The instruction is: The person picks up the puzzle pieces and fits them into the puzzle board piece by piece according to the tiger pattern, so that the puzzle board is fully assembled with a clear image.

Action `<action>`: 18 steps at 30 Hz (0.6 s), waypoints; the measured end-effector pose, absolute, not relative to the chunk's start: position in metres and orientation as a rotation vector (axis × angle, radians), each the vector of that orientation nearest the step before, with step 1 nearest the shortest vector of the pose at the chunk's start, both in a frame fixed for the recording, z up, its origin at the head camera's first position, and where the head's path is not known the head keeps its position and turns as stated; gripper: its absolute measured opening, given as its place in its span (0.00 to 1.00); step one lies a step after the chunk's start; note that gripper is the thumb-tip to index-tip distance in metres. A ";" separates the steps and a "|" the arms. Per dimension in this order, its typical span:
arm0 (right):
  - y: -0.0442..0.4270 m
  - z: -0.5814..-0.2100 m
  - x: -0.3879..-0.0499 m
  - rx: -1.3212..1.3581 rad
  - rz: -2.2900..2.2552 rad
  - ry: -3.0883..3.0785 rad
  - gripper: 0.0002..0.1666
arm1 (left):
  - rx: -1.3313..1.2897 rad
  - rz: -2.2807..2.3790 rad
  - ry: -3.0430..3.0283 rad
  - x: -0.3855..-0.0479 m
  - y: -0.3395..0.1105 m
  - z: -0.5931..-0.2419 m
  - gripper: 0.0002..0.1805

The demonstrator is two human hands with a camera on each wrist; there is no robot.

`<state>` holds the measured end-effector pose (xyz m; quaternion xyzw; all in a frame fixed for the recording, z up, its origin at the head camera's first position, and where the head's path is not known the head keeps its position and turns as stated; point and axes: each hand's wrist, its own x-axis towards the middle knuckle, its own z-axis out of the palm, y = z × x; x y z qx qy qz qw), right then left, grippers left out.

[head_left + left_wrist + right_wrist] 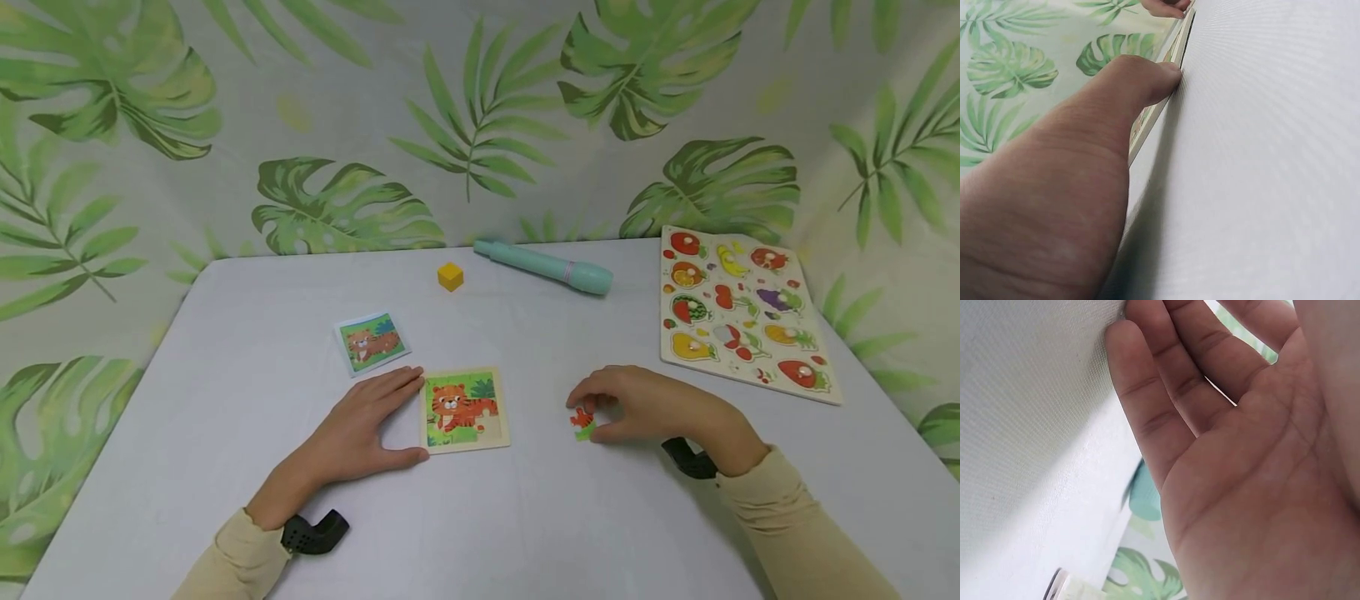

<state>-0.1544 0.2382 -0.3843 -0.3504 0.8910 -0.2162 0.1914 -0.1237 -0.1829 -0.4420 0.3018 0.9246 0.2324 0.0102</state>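
A small wooden tiger jigsaw board lies flat on the table, with bare wood showing at its lower right. My left hand rests at the board's left side, its fairly straight fingertips touching near the upper corner and the thumb near the lower one. In the left wrist view the thumb lies against the board's edge. To the right, my right hand pinches a red and green jigsaw piece close to the tabletop. The right wrist view shows the palm and fingers; the piece is hidden there.
A tiger picture card lies beyond the left hand. Farther back are a yellow cube and a teal microphone-shaped toy. At the right lies a fruit peg puzzle board. Leaf-patterned cloth stands behind the table.
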 end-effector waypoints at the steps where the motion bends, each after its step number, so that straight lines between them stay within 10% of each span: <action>1: 0.238 -0.384 -0.154 -0.982 -0.606 2.502 0.22 | 0.941 0.726 2.886 -0.124 -0.183 -0.442 0.54; 18: 0.239 -0.383 -0.154 -0.987 -0.630 2.464 0.18 | 0.938 0.734 2.881 -0.123 -0.183 -0.443 0.54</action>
